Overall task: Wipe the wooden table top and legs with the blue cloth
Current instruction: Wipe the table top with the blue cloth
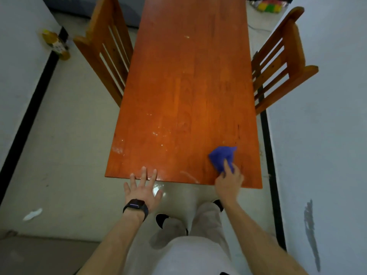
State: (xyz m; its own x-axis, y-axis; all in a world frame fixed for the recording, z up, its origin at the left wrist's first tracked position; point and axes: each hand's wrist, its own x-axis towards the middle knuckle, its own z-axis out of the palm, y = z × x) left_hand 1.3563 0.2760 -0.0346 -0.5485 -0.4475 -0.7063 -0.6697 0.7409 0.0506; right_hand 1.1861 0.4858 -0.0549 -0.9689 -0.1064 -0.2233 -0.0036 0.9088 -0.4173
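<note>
Cloth (222, 157) of blue colour is gripped by the right hand (229, 181) on the wooden bench (184, 86), near its front right corner. The front edge is touched by the released left hand (142, 188), fingers straight.

The table (184, 86) runs away from the person, with one chair (107, 46) tucked against its left side and another chair (278, 62) against its right. On the top, near the near-right corner, lies the cloth (220, 155) — the right hand (229, 181) holds it from the near side. The left hand (143, 189) rests its fingertips on the near edge, left of the middle. A bottle (56, 45) stands on the floor by the left wall (17, 76) — well apart from the table.
</note>
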